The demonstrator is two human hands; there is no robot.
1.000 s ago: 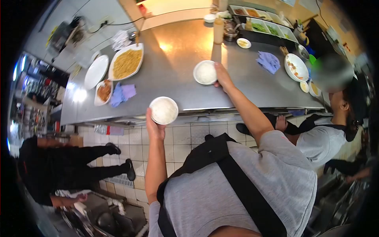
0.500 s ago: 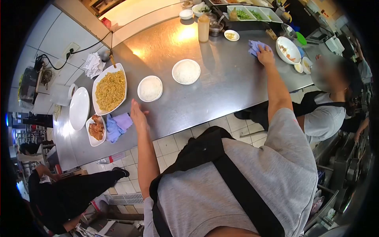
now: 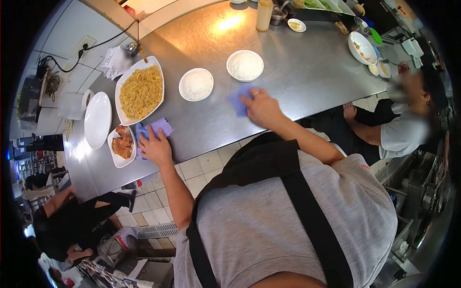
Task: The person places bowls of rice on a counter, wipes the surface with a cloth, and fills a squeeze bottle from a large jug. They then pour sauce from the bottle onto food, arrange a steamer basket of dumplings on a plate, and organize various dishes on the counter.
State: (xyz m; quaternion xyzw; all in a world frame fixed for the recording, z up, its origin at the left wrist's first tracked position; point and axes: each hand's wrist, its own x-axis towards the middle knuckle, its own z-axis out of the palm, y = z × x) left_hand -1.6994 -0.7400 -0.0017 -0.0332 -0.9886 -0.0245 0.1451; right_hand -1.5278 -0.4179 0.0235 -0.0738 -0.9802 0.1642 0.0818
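My right hand presses a purple cloth against the steel counter, just in front of a bowl of white rice. Its fingers are closed on the cloth, which is blurred. My left hand rests with spread fingers on a second, blue and purple cloth. Right beside that hand is a small white dish with browned pieces of meat. Another bowl of white rice stands between the hands, farther back. A large square dish of fried rice is beyond my left hand.
An empty white oval plate lies at the left. A squeeze bottle and a small sauce dish stand at the back. A white bowl with food remains sits at the right, near a co-worker. Another person is at lower left.
My right hand has swept the purple cloth leftward and toward me across the counter. My left hand has come down onto the blue and purple cloth by the meat dish.
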